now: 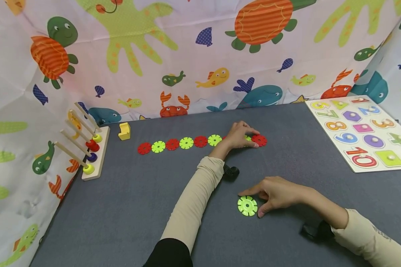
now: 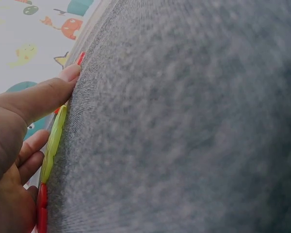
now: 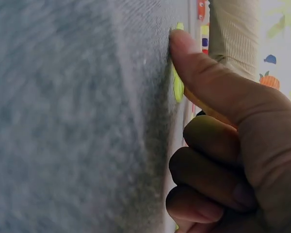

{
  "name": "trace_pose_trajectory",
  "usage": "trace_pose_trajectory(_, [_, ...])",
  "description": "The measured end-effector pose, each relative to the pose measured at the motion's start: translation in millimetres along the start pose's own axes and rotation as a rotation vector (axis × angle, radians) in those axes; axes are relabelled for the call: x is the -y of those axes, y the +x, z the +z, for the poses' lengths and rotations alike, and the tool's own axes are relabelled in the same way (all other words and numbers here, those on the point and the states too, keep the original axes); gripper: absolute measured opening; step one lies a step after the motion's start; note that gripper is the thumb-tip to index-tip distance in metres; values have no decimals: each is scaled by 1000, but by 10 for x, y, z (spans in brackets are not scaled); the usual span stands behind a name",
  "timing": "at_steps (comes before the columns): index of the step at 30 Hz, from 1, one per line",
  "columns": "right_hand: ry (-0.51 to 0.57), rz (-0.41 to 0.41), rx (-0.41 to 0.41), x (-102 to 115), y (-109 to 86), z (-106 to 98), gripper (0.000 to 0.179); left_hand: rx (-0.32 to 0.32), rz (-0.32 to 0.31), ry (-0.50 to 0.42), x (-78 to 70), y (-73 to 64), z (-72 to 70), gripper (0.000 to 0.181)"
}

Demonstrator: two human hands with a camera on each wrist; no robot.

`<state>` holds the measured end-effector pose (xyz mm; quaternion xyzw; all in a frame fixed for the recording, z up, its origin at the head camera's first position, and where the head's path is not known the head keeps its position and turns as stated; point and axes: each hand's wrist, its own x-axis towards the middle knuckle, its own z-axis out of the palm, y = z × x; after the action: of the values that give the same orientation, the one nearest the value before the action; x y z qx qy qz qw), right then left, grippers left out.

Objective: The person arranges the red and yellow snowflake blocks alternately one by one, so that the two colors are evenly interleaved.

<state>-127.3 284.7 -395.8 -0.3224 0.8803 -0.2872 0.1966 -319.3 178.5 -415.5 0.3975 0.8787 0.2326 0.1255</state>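
Observation:
A row of red and yellow-green notched plastic discs lies on the grey cloth in the head view. My left hand (image 1: 236, 136) is at its right end, thumb and index finger at opposite edges of the last red disc (image 1: 260, 140). The hand partly covers the discs just left of it, including a green disc (image 2: 54, 143) seen edge-on in the left wrist view. Nearer to me, my right hand (image 1: 280, 193) has its index finger and thumb about the rim of a separate yellow-green disc (image 1: 247, 206). Its other fingers are curled in the right wrist view.
At the left stands a wooden peg board (image 1: 95, 174) with colored rings on its pegs. A yellow block (image 1: 124, 131) sits beside it. A number-and-shape puzzle board (image 1: 351, 139) lies at the right. A printed curtain (image 1: 194, 100) closes off the table's far edge.

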Motion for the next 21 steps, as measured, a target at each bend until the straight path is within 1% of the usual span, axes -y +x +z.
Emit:
trace_pose_trajectory(3, [13, -20, 5, -12, 20, 14, 63, 2, -8, -4, 2, 0, 1, 46])
trace_pose_trajectory(8, [24, -64, 10, -17, 67, 33, 58, -4, 0, -14, 8, 2, -4, 46])
trace_pose_trajectory(15, [5, -140, -19, -38, 86, 52, 51, 2, 4, -6, 5, 0, -9, 46])
trace_pose_trajectory(21, [-23, -169, -43, -47, 94, 65, 43, -3, -7, -9, 11, 6, -1, 47])
